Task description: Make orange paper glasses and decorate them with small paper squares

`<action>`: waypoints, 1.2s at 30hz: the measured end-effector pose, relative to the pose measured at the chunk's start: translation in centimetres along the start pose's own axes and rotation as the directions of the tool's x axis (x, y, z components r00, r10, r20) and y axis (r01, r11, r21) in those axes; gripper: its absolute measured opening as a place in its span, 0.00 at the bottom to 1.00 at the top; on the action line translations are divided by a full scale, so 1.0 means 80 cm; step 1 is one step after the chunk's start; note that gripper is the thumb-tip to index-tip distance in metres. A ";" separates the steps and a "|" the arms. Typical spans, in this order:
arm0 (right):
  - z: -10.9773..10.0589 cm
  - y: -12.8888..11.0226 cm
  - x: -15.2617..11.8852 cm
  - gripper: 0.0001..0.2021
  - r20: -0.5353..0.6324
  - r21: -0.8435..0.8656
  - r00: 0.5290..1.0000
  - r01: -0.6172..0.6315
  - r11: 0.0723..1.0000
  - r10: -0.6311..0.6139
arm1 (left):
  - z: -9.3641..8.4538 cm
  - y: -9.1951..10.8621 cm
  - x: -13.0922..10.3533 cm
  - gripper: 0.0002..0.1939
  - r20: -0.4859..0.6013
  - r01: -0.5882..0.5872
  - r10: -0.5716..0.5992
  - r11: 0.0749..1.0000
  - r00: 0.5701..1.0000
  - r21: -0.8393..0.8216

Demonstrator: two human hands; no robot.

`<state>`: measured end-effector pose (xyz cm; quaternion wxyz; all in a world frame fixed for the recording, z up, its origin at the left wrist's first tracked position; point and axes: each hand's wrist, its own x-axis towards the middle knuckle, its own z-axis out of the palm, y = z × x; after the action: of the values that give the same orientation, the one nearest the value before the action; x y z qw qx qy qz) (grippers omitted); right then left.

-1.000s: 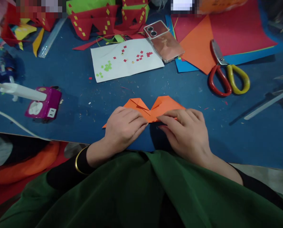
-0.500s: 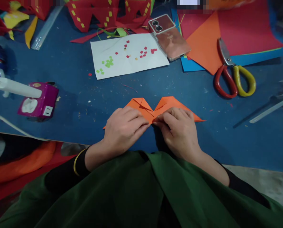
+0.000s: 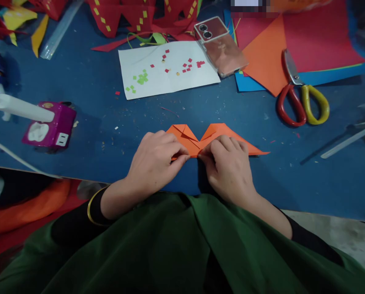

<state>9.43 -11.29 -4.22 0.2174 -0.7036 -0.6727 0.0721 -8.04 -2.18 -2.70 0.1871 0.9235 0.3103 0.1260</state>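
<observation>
A folded piece of orange paper [image 3: 219,132] lies near the table's front edge, with two raised lobes and a V-shaped notch between them. My left hand [image 3: 156,161] pinches its lower edge left of the middle, thumb against the fingertips. Just right of the notch, my right hand [image 3: 229,167] grips the same lower edge between thumb and curled fingers. Both hands are closed, a small gap of paper showing between them. The paper's left end is hidden behind my left hand; its pointed right tip sticks out past my right hand.
Beyond the paper lies a white sheet [image 3: 170,85] with small red and green paper bits, beside a phone [image 3: 225,53]. Scissors [image 3: 298,94] and coloured paper sheets [image 3: 320,41] are at right. A purple power socket block [image 3: 53,126] stands left. Red paper shapes [image 3: 133,16] lie behind.
My left hand has slid a little left along the paper's lower edge, widening the gap to my right hand. My right hand keeps its grip nearly in place.
</observation>
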 end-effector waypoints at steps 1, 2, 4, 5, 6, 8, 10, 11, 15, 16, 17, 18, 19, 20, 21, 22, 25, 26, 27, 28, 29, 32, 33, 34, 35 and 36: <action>0.000 0.001 0.000 0.06 -0.004 0.007 1.000 -0.002 1.000 0.002 | -0.001 -0.001 -0.001 0.09 0.006 -0.002 0.002 1.000 1.000 0.001; 0.000 0.001 0.000 0.06 -0.007 0.018 1.000 -0.005 1.000 0.005 | -0.002 -0.002 -0.002 0.10 0.007 -0.001 0.001 1.000 1.000 0.002; 0.000 0.000 0.000 0.06 -0.009 0.060 1.000 -0.008 0.998 0.008 | -0.002 -0.002 -0.002 0.10 -0.002 0.004 -0.004 1.000 1.000 -0.002; 0.000 -0.001 0.000 0.05 -0.009 0.089 1.000 -0.006 0.996 0.006 | -0.001 -0.002 -0.002 0.10 -0.008 0.003 -0.004 1.000 1.000 -0.005; 0.001 -0.003 0.000 0.05 -0.007 0.116 1.000 -0.001 0.993 0.002 | 0.000 -0.002 -0.002 0.10 -0.013 0.002 -0.002 1.000 1.000 -0.006; 0.003 -0.006 0.002 0.05 -0.008 0.143 1.000 0.013 0.990 -0.012 | 0.002 -0.002 -0.002 0.10 -0.020 0.000 0.000 1.000 1.000 0.000; 0.006 -0.010 0.003 0.06 -0.018 0.120 1.000 0.022 0.993 -0.019 | 0.004 -0.003 -0.004 0.10 -0.027 -0.001 0.001 1.000 1.000 0.001; 0.007 -0.011 0.004 0.06 -0.023 0.099 0.999 0.024 0.995 -0.022 | 0.004 -0.004 -0.006 0.10 -0.032 -0.002 0.002 1.000 0.999 0.003; 0.010 -0.012 0.006 0.07 -0.014 0.039 0.999 0.041 0.998 -0.040 | -0.001 -0.010 -0.015 0.11 -0.056 -0.027 0.029 0.999 0.998 0.030; 0.010 -0.012 0.006 0.07 -0.012 0.032 0.999 0.045 0.998 -0.045 | -0.002 -0.012 -0.017 0.11 -0.062 -0.034 0.037 0.999 0.997 0.041; 0.010 -0.013 0.006 0.07 -0.013 0.026 0.999 0.048 0.999 -0.048 | -0.004 -0.013 -0.018 0.11 -0.067 -0.040 0.043 0.998 0.997 0.050; 0.010 -0.013 0.006 0.08 -0.014 0.021 0.999 0.050 0.999 -0.049 | -0.005 -0.013 -0.018 0.10 -0.067 -0.043 0.047 0.997 0.997 0.059; 0.010 -0.013 0.006 0.08 -0.015 0.017 0.999 0.049 0.999 -0.049 | -0.005 -0.014 -0.018 0.10 -0.061 -0.045 0.049 0.997 0.997 0.066; 0.010 -0.014 0.006 0.08 -0.015 0.013 0.999 0.048 0.999 -0.048 | -0.006 -0.014 -0.017 0.10 -0.049 -0.044 0.047 0.996 0.998 0.072; 0.010 -0.014 0.006 0.08 -0.011 0.010 0.999 0.046 0.999 -0.046 | -0.006 -0.014 -0.017 0.11 -0.037 -0.039 0.042 0.996 0.998 0.075; 0.010 -0.014 0.006 0.07 -0.006 0.007 0.999 0.044 0.999 -0.044 | -0.006 -0.013 -0.016 0.11 -0.025 -0.033 0.035 0.996 0.999 0.078; 0.011 -0.013 0.005 0.07 -0.003 0.006 0.999 0.042 0.999 -0.042 | -0.006 -0.011 -0.014 0.09 -0.008 -0.011 0.011 0.996 1.000 0.091; 0.011 -0.012 0.005 0.07 -0.006 0.012 0.999 0.042 0.999 -0.042 | -0.006 -0.010 -0.014 0.09 -0.008 -0.006 0.007 0.995 1.000 0.095; 0.011 -0.012 0.005 0.07 -0.011 0.023 0.999 0.040 0.999 -0.040 | -0.006 -0.010 -0.014 0.09 -0.008 -0.004 0.004 0.995 1.000 0.096; 0.011 -0.012 0.005 0.07 -0.015 0.037 0.999 0.038 0.999 -0.037 | -0.006 -0.009 -0.014 0.09 -0.008 -0.003 0.004 0.995 1.000 0.096; 0.011 -0.012 0.006 0.06 -0.017 0.054 0.999 0.035 0.998 -0.034 | -0.006 -0.008 -0.014 0.09 -0.010 -0.004 0.005 0.995 1.000 0.095; 0.011 -0.017 0.007 0.06 -0.006 0.097 0.999 0.041 0.994 -0.041 | -0.005 -0.008 -0.014 0.09 -0.021 -0.011 0.013 0.996 1.000 0.089; 0.012 -0.019 0.008 0.06 -0.002 0.101 0.999 0.050 0.994 -0.050 | -0.005 -0.008 -0.014 0.10 -0.022 -0.012 0.014 0.996 1.000 0.089; 0.013 -0.021 0.009 0.07 0.001 0.098 0.998 0.059 0.993 -0.059 | -0.005 -0.009 -0.014 0.10 -0.020 -0.011 0.013 0.996 1.000 0.087; 0.013 -0.023 0.010 0.07 0.004 0.091 0.998 0.066 0.994 -0.066 | -0.005 -0.010 -0.014 0.11 -0.017 -0.011 0.012 0.997 1.000 0.082; 0.014 -0.024 0.010 0.07 0.005 0.084 0.997 0.072 0.994 -0.072 | -0.006 -0.011 -0.015 0.11 -0.012 -0.012 0.013 0.997 1.000 0.075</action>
<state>7.28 -10.26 -4.32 0.2465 -0.6689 -0.6948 0.0949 -9.62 -2.17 -2.81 0.1496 0.9310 0.3102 0.1213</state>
